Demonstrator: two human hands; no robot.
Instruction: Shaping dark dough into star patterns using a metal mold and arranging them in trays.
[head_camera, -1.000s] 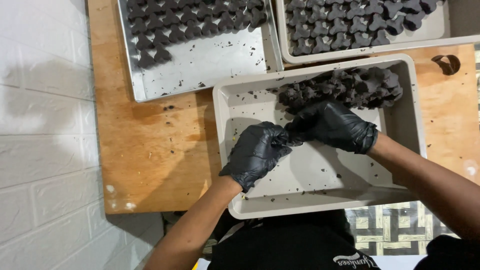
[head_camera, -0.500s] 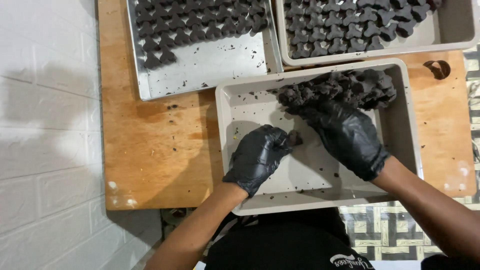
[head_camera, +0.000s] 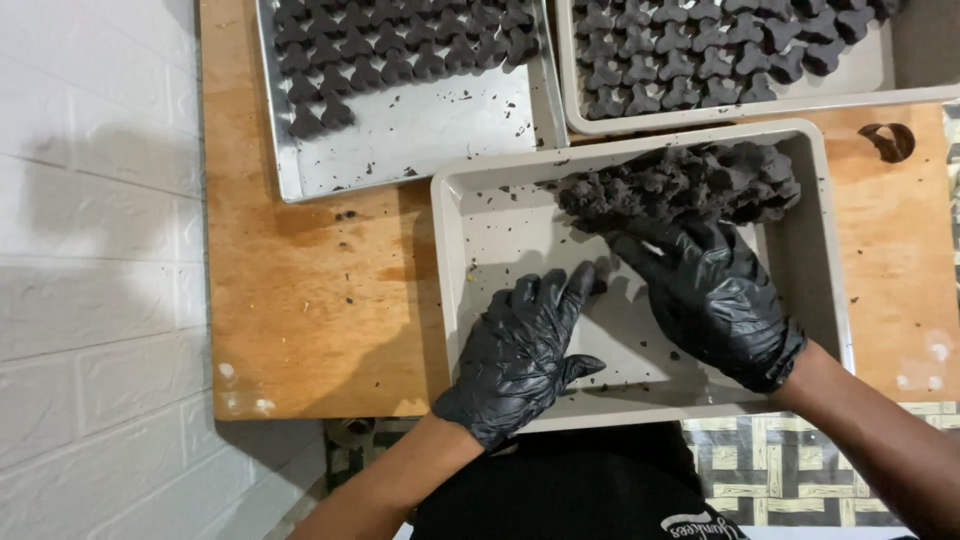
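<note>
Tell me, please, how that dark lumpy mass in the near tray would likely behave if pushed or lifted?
The dark mass looks clumpy, with crumbs strewn over the beige tray, so it would probably crumble rather than slide whole. Its rough heaped surface suggests soft, mouldable stuff. The right hand at its edge would likely dent it.

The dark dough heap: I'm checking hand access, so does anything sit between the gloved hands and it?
Nothing visible does. The right hand already touches the dark dough heap, and only bare floor of the beige tray separates the left hand from it.

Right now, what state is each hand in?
Left hand: open, flat in the grey tray, holding nothing.
Right hand: open, fingers at the dark lump pile.
</note>
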